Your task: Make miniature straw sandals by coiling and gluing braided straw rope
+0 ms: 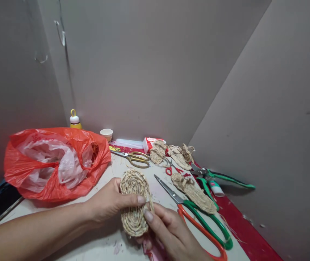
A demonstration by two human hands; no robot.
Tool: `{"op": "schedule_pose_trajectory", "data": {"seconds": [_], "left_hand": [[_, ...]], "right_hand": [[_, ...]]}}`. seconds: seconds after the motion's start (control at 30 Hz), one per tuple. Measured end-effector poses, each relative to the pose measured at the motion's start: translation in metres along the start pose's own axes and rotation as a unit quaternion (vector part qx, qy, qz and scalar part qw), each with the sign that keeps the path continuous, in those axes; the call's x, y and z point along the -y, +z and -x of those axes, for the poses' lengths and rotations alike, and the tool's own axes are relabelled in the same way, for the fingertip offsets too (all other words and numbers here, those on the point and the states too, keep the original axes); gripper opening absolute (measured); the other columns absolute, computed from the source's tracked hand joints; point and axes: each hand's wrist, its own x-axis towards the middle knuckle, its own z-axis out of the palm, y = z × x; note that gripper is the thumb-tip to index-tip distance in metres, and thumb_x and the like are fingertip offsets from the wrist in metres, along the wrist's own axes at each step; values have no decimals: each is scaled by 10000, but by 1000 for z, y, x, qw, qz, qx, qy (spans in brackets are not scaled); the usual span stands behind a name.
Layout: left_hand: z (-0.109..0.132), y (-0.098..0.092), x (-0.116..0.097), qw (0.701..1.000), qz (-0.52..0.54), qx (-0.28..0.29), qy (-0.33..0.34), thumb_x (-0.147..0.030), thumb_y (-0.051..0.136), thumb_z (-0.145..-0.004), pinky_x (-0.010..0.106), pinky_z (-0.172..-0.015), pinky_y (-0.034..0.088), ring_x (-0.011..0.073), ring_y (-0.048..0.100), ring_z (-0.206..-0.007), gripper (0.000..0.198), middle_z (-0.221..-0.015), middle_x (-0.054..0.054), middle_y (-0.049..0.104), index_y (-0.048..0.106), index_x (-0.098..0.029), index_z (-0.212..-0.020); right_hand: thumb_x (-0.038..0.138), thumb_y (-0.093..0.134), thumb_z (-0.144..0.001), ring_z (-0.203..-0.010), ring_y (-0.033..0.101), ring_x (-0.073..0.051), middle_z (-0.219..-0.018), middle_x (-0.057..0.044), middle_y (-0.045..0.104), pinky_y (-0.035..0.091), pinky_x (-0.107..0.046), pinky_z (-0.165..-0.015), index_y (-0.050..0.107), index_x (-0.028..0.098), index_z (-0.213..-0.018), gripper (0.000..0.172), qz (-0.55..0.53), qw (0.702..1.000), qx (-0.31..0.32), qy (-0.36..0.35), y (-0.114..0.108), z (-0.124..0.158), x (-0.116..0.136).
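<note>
A small woven straw sole [134, 201], oval and tan, is held above the white table [108, 243]. My left hand [108, 201] grips its left edge, thumb laid across the middle of the weave. My right hand [168, 232] holds the lower right edge from below, thumb pressed on the rim. Both hands are closed on the sole. Just right of my right hand lie large scissors [198, 214] with one orange and one green handle.
A red plastic bag [54, 163] fills the left. Gold-handled scissors [135, 158], small red scissors [171, 168], green-handled shears [222, 177], several finished straw sandals [193, 192], a red-white box [151, 142], a paper cup [106, 134] and a yellow bottle [75, 120] lie behind. Grey walls enclose the table.
</note>
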Motion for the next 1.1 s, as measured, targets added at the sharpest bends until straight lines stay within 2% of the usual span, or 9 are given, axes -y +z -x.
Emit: {"op": "schedule_pose_trajectory", "data": {"seconds": [0.1, 0.2, 0.27, 0.33, 0.43, 0.63, 0.77, 0.87, 1.1], "left_hand": [[-1, -1, 3, 999, 9, -36, 14, -358, 745, -708, 269, -543, 498, 154, 616, -535, 304, -675, 96, 675, 659, -72, -765], [-4, -3, 1, 996, 20, -70, 56, -337, 750, -713, 249, -569, 504, 148, 631, -573, 278, -703, 97, 693, 660, -81, -769], [-4, -4, -1, 995, 29, -68, 63, -331, 738, -727, 249, -571, 508, 152, 638, -583, 262, -704, 94, 700, 662, -85, -776], [-5, -4, -1, 995, 41, -64, 63, -315, 737, -730, 246, -567, 508, 153, 642, -586, 242, -704, 89, 705, 664, -90, -778], [-5, -4, 1, 995, 56, -62, 53, -300, 746, -724, 235, -559, 499, 144, 640, -578, 224, -695, 76, 704, 660, -97, -769], [-6, -6, 6, 996, 67, -59, 13, -288, 745, -723, 243, -579, 497, 144, 636, -582, 225, -711, 94, 706, 663, -83, -765], [-7, -6, 8, 994, 94, -59, -1, -257, 735, -725, 264, -594, 513, 167, 658, -606, 199, -720, 93, 710, 663, -89, -804], [-7, -5, 8, 992, 106, -59, -16, -245, 706, -741, 283, -592, 520, 188, 669, -597, 189, -704, 105, 712, 654, -86, -827], [-7, 0, 8, 993, 98, -50, -42, -216, 587, -784, 293, -529, 503, 229, 673, -531, 135, -628, 163, 706, 608, -83, -787]], "right_hand": [[576, 583, -828, -512, 528, -112, -598, 0, 589, 412, -239, -508, 620, 138, -918, 449, -21, 999, -13, 21, -1, -1, -5], [532, 659, -787, -506, 567, -125, -623, 4, 625, 435, -243, -494, 600, 174, -984, 412, -82, 992, -96, 2, -2, -2, -4], [506, 685, -777, -506, 588, -123, -660, -6, 658, 456, -244, -501, 604, 186, -937, 367, -102, 983, -152, -8, -1, -3, 0], [480, 704, -771, -483, 585, -111, -650, -8, 669, 459, -233, -491, 606, 177, -845, 327, -102, 979, -175, -9, 0, -2, 4], [455, 713, -773, -436, 569, -98, -584, 6, 652, 444, -215, -455, 584, 167, -786, 316, -106, 981, -163, -2, 2, -2, 6], [482, 691, -781, -356, 555, -96, -527, 56, 612, 429, -199, -385, 500, 192, -813, 349, -180, 978, -100, 44, -2, -6, -5], [466, 683, -795, -337, 567, -98, -517, 69, 614, 373, -145, -334, 426, 218, -823, 359, -203, 976, -75, 36, -3, -9, -8], [436, 650, -832, -319, 534, -71, -523, 62, 626, 349, -118, -325, 402, 219, -811, 331, -209, 974, -84, 23, -1, -9, -8], [432, 640, -841, -333, 557, -85, -547, 24, 666, 369, -137, -342, 380, 223, -803, 335, -195, 978, -40, 53, -5, -11, -14]]}}
